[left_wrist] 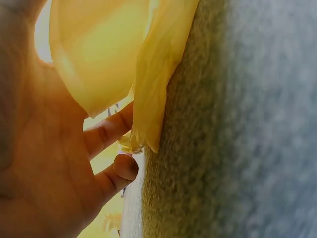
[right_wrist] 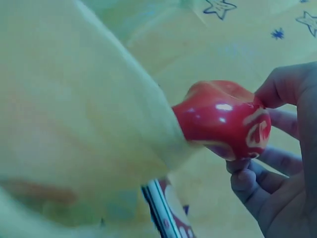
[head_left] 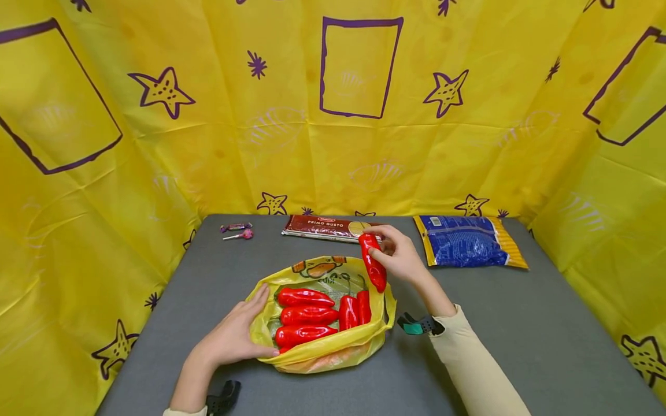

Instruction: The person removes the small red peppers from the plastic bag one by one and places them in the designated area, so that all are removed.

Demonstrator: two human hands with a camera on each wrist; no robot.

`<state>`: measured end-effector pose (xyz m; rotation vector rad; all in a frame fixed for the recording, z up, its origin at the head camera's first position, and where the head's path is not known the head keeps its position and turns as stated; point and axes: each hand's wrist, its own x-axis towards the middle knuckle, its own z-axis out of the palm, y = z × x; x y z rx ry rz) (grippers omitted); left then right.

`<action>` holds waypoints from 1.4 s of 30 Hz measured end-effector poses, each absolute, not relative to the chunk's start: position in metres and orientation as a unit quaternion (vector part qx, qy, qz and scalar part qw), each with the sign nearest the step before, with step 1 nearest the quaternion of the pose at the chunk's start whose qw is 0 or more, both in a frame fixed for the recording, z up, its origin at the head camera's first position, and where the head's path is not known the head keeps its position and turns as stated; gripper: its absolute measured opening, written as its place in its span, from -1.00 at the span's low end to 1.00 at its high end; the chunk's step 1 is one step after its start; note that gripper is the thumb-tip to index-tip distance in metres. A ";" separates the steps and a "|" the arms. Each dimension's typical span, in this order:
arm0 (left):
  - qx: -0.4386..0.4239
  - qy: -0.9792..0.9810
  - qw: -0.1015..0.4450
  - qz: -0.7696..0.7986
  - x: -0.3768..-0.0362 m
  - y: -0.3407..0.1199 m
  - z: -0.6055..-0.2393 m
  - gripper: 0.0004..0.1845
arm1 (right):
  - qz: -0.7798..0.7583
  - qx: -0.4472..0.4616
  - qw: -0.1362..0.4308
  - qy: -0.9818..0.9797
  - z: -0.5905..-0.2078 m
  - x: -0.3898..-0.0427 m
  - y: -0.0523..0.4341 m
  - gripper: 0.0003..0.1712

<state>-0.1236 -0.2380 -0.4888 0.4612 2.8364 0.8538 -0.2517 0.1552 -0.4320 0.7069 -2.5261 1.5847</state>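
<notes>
A yellow plastic bag [head_left: 333, 346] lies with its mouth wide, several glossy red peppers [head_left: 309, 315] inside. My left hand [head_left: 236, 332] rests against the bag's left side, thumb and fingers spread along the rim. In the left wrist view, yellow plastic [left_wrist: 151, 74] covers part of that hand's fingers. Over the bag's right edge, my right hand [head_left: 398, 254] grips one red pepper [head_left: 376, 268] by its upper end, the tip pointing down. The right wrist view shows this pepper [right_wrist: 223, 119] between thumb and fingers, partly behind the bag's edge [right_wrist: 148, 99].
Behind the bag lies a dark red Primo Gusto packet [head_left: 325, 227]. A blue and yellow packet [head_left: 465, 242] sits at the back right. A wrapped candy [head_left: 236, 227] and a pink lollipop [head_left: 246, 234] lie at the back left. Yellow patterned cloth [head_left: 333, 144] surrounds the grey table [head_left: 520, 335].
</notes>
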 end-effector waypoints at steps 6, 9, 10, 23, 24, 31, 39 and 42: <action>0.148 0.946 0.077 0.277 -0.124 -0.247 -0.490 0.46 | 0.522 0.181 0.045 -0.832 -0.445 -0.246 0.182 -0.51; 0.144 0.947 0.075 0.278 -0.124 -0.253 -0.489 0.46 | 0.518 0.160 0.041 -0.839 -0.454 -0.242 0.194 -0.50; 0.143 0.947 0.074 0.279 -0.124 -0.255 -0.489 0.45 | 0.513 0.156 0.039 -0.843 -0.458 -0.240 0.198 -0.50; 0.140 0.941 0.053 0.303 -0.116 -0.250 -0.490 0.29 | 0.459 0.130 0.024 -0.879 -0.505 -0.225 0.215 -0.52; 0.139 0.942 0.052 0.301 -0.116 -0.249 -0.490 0.29 | 0.457 0.129 0.022 -0.880 -0.507 -0.225 0.216 -0.52; 0.133 0.944 0.055 0.296 -0.119 -0.245 -0.493 0.27 | 0.453 0.137 0.024 -0.880 -0.522 -0.223 0.226 -0.53; 0.134 0.948 0.050 0.284 -0.124 -0.242 -0.492 0.27 | 0.469 0.136 0.050 -0.871 -0.527 -0.226 0.228 -0.54; 0.135 0.950 0.043 0.279 -0.125 -0.243 -0.491 0.27 | 0.466 0.125 0.052 -0.874 -0.528 -0.230 0.226 -0.53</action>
